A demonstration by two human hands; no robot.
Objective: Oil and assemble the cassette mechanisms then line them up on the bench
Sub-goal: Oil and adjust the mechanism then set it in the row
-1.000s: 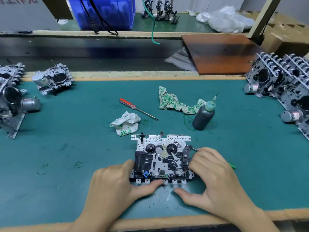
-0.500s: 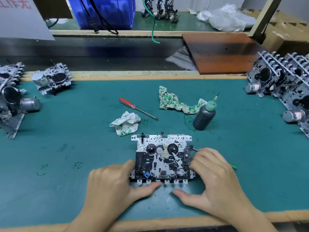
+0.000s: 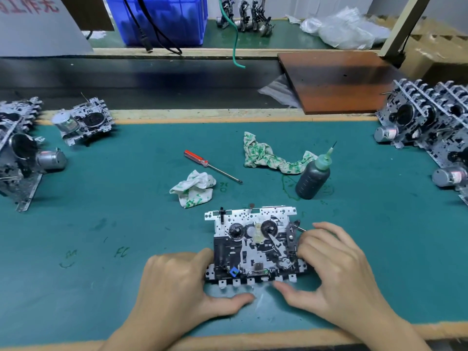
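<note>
Lying flat on the green bench mat [image 3: 126, 224], near its front edge, the perforated silver-and-black cassette mechanism [image 3: 254, 245] sits between both hands. The left hand [image 3: 177, 287] cups its left edge with curled fingers, the thumb stretched along the mat under the row of front tabs. The right hand [image 3: 336, 272] curls against the right edge and seems to pinch a thin metal-tipped tool beside the side lever — how firmly, or exactly what it is, I cannot tell, since the fingers hide most of it.

Just beyond the mechanism stands the dark oil bottle with a green needle nozzle [image 3: 314, 178], with a crumpled green-printed white rag [image 3: 193, 188] to its left and a longer rag [image 3: 268, 158] behind. A red-handled screwdriver [image 3: 210, 165] lies between the rags. Finished-looking mechanisms with silver motors stand in a row at the right [image 3: 430, 133], and others rest at the left [image 3: 83, 122].

My judgement is that a small part is being seated at the right side. The risks: the tool tip slipping off the lever and bending a spring, or uneven pressure from the two hands sliding the chassis across the mat — oily fingers would make either likelier. The upright bottle is near enough that a careless reach could tip it.
</note>
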